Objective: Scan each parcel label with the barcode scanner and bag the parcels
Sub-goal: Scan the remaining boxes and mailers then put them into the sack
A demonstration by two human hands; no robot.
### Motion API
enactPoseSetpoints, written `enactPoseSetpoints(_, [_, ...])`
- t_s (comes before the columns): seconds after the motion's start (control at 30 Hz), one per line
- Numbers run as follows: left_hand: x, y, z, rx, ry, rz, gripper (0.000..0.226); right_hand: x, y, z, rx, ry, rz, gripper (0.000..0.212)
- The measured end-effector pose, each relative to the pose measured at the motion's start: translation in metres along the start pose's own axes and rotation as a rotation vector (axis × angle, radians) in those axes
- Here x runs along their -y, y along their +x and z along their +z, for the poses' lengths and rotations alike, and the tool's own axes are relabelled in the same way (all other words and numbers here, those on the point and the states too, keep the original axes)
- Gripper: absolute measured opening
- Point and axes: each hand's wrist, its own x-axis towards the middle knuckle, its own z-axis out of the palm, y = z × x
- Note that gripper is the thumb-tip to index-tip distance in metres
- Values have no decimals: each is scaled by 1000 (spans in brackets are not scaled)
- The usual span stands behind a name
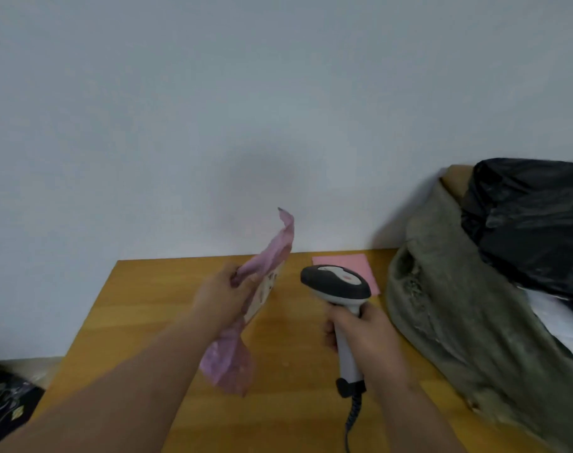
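From the head camera we look down on a wooden table (141, 322) set against a pale wall (213, 109). Our left hand (221, 294) is raised above the table and grips a pink parcel (239, 328), a soft plastic mailer, near its middle; the fingers are curled round its edge, so the parcel stands roughly upright and tilted, its top corner reaching up in front of the wall and its lower end hanging crumpled just above the tabletop. A pale label (262, 297) shows on the side of the parcel that faces right, though it is too blurred for us to read. Our right hand (365, 338) is wrapped round the white handle of the barcode scanner (339, 284), fingers closed on it, with the dark head of the scanner turned left toward the parcel and apart from it. A coiled cable (352, 416) runs down from the base of the handle. Behind the scanner a second pink parcel (350, 260) lies flat on the table near the wall. At the right stands a grey-green sack (448, 322), open at the top, with a black plastic bag (533, 217) and something white inside it.
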Motion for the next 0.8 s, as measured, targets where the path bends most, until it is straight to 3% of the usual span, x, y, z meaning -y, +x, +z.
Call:
enactPoseSetpoints(0.07, [-6, -13, -13, -11, -182, -54, 21, -3, -18, 0, -13, 8, -12, 13])
enactPoseSetpoints(0.2, [-3, -42, -37, 110, -588, -187, 19, -9, -57, 1, -9, 44, -40, 14])
enactPoseSetpoints(0.57, [-19, -99, -65, 235, -680, -77, 20, -16, -120, -8, 64, 307, -54, 13])
enactPoseSetpoints(0.8, [-44, -113, -64, 233, -652, -44, 25, -4, -128, -27, 147, 450, -50, 13])
